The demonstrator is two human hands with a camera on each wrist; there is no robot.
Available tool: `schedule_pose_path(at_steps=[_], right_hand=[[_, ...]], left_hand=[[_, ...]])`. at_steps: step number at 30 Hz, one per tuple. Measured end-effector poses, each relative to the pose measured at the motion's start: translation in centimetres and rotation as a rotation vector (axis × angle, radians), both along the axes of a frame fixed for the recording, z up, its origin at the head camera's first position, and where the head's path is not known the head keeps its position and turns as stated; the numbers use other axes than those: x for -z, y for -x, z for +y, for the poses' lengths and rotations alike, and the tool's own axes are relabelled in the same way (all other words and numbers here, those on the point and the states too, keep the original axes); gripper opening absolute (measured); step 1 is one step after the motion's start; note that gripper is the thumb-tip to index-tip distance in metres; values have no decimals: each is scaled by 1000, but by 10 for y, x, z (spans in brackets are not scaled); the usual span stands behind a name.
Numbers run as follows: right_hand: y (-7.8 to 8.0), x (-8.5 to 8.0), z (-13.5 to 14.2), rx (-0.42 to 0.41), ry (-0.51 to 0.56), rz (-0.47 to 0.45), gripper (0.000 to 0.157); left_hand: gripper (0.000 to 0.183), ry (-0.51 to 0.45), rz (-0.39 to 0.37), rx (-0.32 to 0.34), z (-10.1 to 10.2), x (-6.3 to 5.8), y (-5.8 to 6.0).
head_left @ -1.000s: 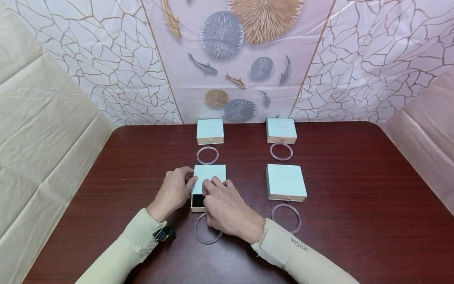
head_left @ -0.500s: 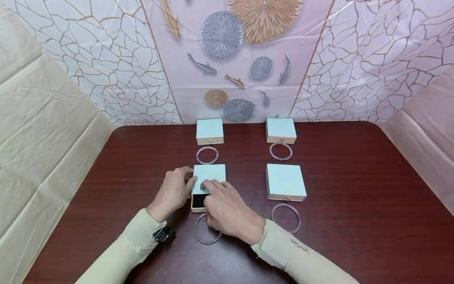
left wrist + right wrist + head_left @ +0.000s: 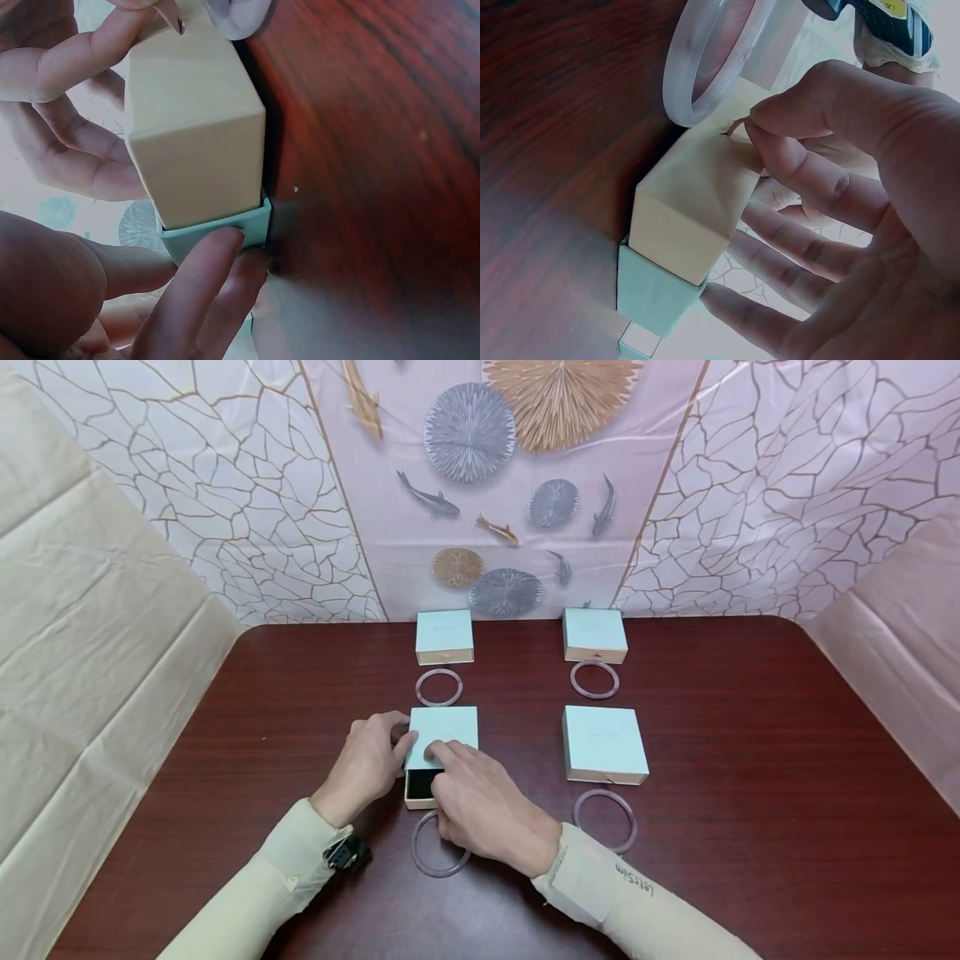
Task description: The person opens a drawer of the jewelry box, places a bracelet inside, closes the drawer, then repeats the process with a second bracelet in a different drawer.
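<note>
A pale mint drawer box [image 3: 444, 727] lies near the table's middle with its cream drawer [image 3: 679, 225] pulled partly out toward me. Dark lining shows inside the drawer in the head view. My left hand [image 3: 365, 767] grips the mint sleeve from the left, fingertips [image 3: 214, 251] along its side. My right hand [image 3: 487, 806] pinches the small pull tab [image 3: 737, 126] on the drawer front between thumb and index finger, its other fingers spread loosely over the box. Just in front of the drawer lies a pale purple bangle [image 3: 437, 872], partly hidden by my right hand.
To the right is a closed mint box [image 3: 606, 743] with a bangle [image 3: 632, 827] before it. Farther back stand two more boxes, one left [image 3: 445, 635] and one right [image 3: 595, 631], each with a bangle in front. A patterned cloth [image 3: 285, 493] hangs behind the table.
My right hand's fingers over the box have lowered and flattened slightly since a second ago. The left hand, boxes and bangles look the same, and the drawer stands about as far out.
</note>
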State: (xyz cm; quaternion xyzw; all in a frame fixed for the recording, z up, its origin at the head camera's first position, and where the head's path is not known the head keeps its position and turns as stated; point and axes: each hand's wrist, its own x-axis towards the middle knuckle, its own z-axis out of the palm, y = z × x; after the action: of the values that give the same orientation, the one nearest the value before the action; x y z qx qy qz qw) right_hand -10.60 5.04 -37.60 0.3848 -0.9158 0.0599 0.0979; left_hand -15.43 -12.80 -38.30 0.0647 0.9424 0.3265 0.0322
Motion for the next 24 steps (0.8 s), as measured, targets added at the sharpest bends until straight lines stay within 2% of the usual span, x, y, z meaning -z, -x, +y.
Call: schedule_pose_path(at_steps=[9,24], right_hand=[[0,-1,0,7,-21,-13,33],[0,-1,0,14,-16,-29,35]], left_hand=[[24,-5,19,1,1,1,1],[23,-5,16,3,0,1,0]])
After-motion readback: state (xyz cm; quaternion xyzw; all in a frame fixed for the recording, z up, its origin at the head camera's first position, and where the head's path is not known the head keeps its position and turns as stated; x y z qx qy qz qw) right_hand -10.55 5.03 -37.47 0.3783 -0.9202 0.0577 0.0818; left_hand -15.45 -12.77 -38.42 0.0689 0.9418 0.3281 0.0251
